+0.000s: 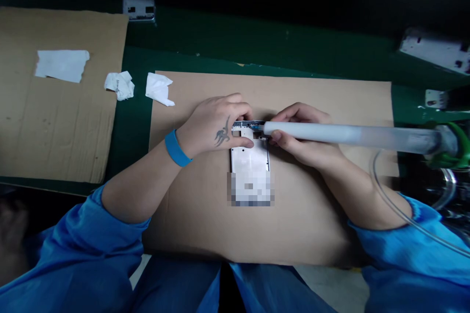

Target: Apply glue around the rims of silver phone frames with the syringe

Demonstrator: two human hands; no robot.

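Syringe (348, 133) touching a phone frame (249, 156) on cardboard (304, 234)
Right hand (303, 137) grips the syringe; left hand's (213, 127) fingers clamp the frame, its lower end blurred.

Left hand (211, 127), right hand (303, 139) close together

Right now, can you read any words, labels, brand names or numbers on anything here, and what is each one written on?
No words, labels or numbers can be read.
The white phone frame has a pixelated patch at its lower end, too blurred to read.
The blue wristband and large syringe show no legible text.
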